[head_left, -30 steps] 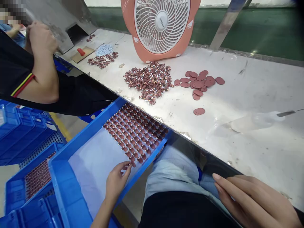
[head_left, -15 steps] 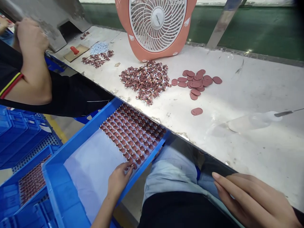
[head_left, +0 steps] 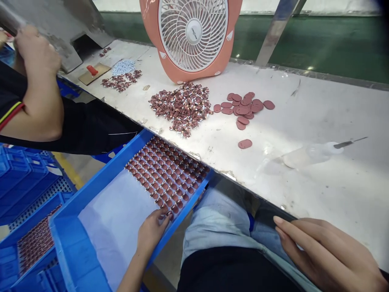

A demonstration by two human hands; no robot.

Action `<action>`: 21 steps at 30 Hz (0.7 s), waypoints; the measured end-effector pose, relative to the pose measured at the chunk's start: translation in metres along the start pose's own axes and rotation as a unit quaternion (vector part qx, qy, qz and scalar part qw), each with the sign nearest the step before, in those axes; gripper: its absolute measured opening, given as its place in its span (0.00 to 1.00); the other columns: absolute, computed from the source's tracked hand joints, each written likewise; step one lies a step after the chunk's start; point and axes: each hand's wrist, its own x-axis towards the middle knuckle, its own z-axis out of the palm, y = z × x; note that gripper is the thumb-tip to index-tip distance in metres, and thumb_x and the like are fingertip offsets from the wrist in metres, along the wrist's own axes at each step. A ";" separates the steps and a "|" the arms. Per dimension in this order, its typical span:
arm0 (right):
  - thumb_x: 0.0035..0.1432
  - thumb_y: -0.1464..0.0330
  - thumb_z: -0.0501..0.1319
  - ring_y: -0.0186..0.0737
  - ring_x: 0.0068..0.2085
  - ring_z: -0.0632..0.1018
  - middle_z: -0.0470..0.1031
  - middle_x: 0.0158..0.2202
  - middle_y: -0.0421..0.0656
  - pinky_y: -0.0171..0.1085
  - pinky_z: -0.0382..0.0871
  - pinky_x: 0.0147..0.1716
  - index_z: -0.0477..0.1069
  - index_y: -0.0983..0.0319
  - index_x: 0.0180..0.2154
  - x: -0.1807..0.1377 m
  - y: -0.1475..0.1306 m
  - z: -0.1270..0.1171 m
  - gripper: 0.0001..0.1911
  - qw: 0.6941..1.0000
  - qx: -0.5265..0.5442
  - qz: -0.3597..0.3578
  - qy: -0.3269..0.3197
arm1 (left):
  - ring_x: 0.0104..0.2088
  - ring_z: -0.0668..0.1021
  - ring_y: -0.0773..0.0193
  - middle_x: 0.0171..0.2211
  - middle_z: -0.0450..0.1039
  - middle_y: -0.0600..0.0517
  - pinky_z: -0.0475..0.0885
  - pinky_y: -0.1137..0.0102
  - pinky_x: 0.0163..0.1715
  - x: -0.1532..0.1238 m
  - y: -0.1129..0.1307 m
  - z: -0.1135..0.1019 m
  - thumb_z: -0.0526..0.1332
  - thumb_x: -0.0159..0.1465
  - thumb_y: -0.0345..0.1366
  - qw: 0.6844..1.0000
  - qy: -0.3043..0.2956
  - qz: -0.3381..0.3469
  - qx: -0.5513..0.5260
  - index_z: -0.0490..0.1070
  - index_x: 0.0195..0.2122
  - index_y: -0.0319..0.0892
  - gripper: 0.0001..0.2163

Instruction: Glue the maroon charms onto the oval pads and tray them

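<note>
My left hand (head_left: 153, 231) is over the blue tray (head_left: 100, 177), its thumb and fingers pinched on a small brown piece at the near end of the rows. The fingers partly cover that piece. Neat rows of brown pieces with small bow-like parts (head_left: 165, 174) lie on a pale sheet (head_left: 114, 219) in the tray. At the lower right, my right hand (head_left: 331, 251) hovers by the table edge with fingers stretched out and nothing visible in them. A clear bottle with a needle tip (head_left: 310, 155) lies on the table beyond it.
On the white table (head_left: 322, 207) are a heap of small brown bow-like parts (head_left: 182, 106), flat reddish-brown ovals (head_left: 243, 109) and an orange fan (head_left: 193, 36). A co-worker's arm (head_left: 42, 93) is at the left. Blue crates (head_left: 24, 178) stand below it.
The view has shifted slightly, so the table things appear a little further left and lower. My left hand stays at the row's end; the right hand hardly differs.
</note>
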 end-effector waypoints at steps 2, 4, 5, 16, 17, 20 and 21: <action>0.53 0.80 0.70 0.39 0.28 0.76 0.76 0.28 0.43 0.39 0.69 0.29 0.74 0.66 0.48 -0.002 0.008 -0.004 0.20 1.000 -0.015 0.018 0.010 | 0.41 0.80 0.58 0.44 0.80 0.51 0.71 0.69 0.36 0.003 0.002 0.001 0.53 0.65 0.48 1.000 0.008 0.000 0.005 0.76 0.46 0.49 0.16; 0.53 0.80 0.69 0.38 0.28 0.75 0.76 0.30 0.42 0.38 0.69 0.29 0.74 0.64 0.50 -0.005 0.019 -0.007 0.22 0.997 -0.056 0.045 0.032 | 0.41 0.80 0.58 0.46 0.79 0.51 0.70 0.68 0.36 0.006 0.003 0.001 0.53 0.65 0.48 1.000 0.011 0.001 0.009 0.75 0.46 0.49 0.16; 0.54 0.81 0.69 0.37 0.29 0.75 0.76 0.31 0.42 0.37 0.69 0.30 0.75 0.63 0.50 -0.006 0.025 -0.008 0.21 0.994 -0.079 0.063 0.047 | 0.41 0.80 0.58 0.46 0.79 0.52 0.71 0.68 0.36 0.008 0.004 0.001 0.53 0.65 0.49 1.000 0.008 0.002 0.010 0.75 0.46 0.50 0.16; 0.59 0.70 0.66 0.35 0.31 0.78 0.78 0.34 0.39 0.34 0.72 0.30 0.77 0.59 0.39 -0.003 0.060 -0.025 0.04 0.963 -0.161 0.201 0.083 | 0.45 0.81 0.54 0.43 0.82 0.49 0.72 0.67 0.41 0.020 -0.016 0.010 0.56 0.62 0.47 1.000 -0.023 -0.014 -0.005 0.75 0.48 0.47 0.18; 0.60 0.69 0.66 0.34 0.31 0.77 0.78 0.33 0.39 0.34 0.71 0.29 0.77 0.59 0.38 -0.003 0.060 -0.025 0.04 0.961 -0.164 0.208 0.083 | 0.45 0.81 0.55 0.44 0.82 0.50 0.72 0.68 0.42 0.020 -0.017 0.012 0.56 0.62 0.46 1.000 -0.021 -0.011 -0.009 0.75 0.48 0.46 0.17; 0.60 0.67 0.66 0.33 0.29 0.77 0.78 0.31 0.38 0.33 0.69 0.27 0.77 0.59 0.36 -0.004 0.058 -0.023 0.03 0.957 -0.164 0.227 0.079 | 0.44 0.82 0.56 0.42 0.82 0.51 0.72 0.70 0.41 0.020 -0.018 0.016 0.57 0.61 0.45 1.000 -0.010 -0.006 -0.021 0.75 0.47 0.47 0.16; 0.60 0.66 0.65 0.33 0.29 0.77 0.78 0.32 0.38 0.33 0.69 0.27 0.77 0.59 0.36 -0.005 0.058 -0.022 0.04 0.956 -0.163 0.233 0.074 | 0.43 0.82 0.56 0.41 0.82 0.51 0.72 0.70 0.41 0.020 -0.018 0.017 0.57 0.61 0.45 1.000 -0.007 -0.004 -0.025 0.76 0.47 0.46 0.16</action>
